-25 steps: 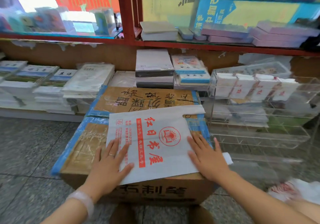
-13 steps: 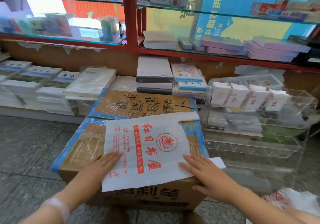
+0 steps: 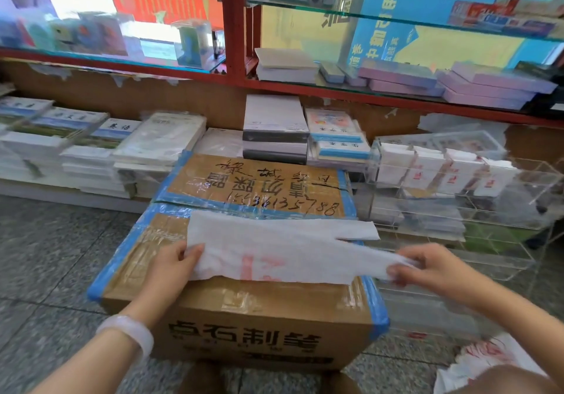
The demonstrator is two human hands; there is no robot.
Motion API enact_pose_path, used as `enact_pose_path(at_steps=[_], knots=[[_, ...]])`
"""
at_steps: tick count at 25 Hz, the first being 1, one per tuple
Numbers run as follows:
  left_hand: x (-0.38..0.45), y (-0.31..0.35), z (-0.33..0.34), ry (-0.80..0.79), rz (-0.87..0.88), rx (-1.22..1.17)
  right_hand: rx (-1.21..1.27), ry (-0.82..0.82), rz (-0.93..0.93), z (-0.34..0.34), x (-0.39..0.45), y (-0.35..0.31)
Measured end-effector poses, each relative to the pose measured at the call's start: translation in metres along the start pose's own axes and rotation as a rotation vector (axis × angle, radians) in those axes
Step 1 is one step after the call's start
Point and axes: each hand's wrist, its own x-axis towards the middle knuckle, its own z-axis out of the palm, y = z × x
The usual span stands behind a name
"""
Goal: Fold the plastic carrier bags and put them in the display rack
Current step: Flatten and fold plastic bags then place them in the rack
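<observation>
Step in hand: the first fold of the white plastic carrier bag with red print point(image 3: 274, 250) is judged to be under way, its near edge being lifted from the brown cardboard box taped in blue point(image 3: 244, 311).
Where the bag is: it is spread across the top of the box, its far edge and one handle strip lying flat toward the right, its near edge raised.
Doing it well: the two held corners should be carried to the far edge at the same pace, so that the edges meet squarely; the crease is best pressed flat afterwards, since thin film springs back.
Left hand point(image 3: 171, 268): it is placed at the bag's near left corner, wrist low over the box, a pale bangle on the forearm; the grip is closed on the film, thumb on top.
Right hand point(image 3: 427, 268): it is held off the box's right edge, and the bag's near right corner is pinched between thumb and fingertips.
Destination: the clear acrylic display rack point(image 3: 457, 210) stands just right of the box, with folded bags already in its far compartments.
</observation>
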Motion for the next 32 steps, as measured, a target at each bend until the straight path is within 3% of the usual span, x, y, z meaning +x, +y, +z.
enact_pose_path(at_steps=[3,6,8,10,12,15,17,20,28,32], knots=[[0.015,-0.002,0.003,0.04,-0.039,0.117,0.214,0.184,0.068,-0.009,0.034,-0.007],[0.024,-0.004,0.01,0.072,-0.031,0.3,0.438,0.415,0.254,0.007,0.082,-0.003],[0.027,-0.008,0.014,0.102,-0.015,0.364,0.327,0.631,0.365,0.02,0.106,-0.003],[0.028,-0.01,0.016,0.116,-0.006,0.4,0.041,0.757,0.253,0.041,0.115,-0.014],[0.029,-0.01,0.015,0.109,-0.007,0.415,-0.215,0.625,-0.024,0.069,0.116,-0.035],[0.029,-0.008,0.016,0.1,-0.008,0.437,-0.536,0.178,-0.279,0.112,0.118,-0.068],[0.027,-0.005,0.016,0.089,-0.017,0.438,-0.654,0.033,-0.34,0.133,0.122,-0.075],[0.027,-0.002,0.015,0.084,-0.034,0.436,-0.62,-0.089,-0.261,0.148,0.131,-0.068],[0.032,-0.004,0.015,0.101,-0.06,0.476,-0.589,-0.112,-0.183,0.153,0.124,-0.058],[0.031,0.009,0.002,0.213,-0.052,0.709,-0.591,-0.114,-0.182,0.155,0.124,-0.058]])
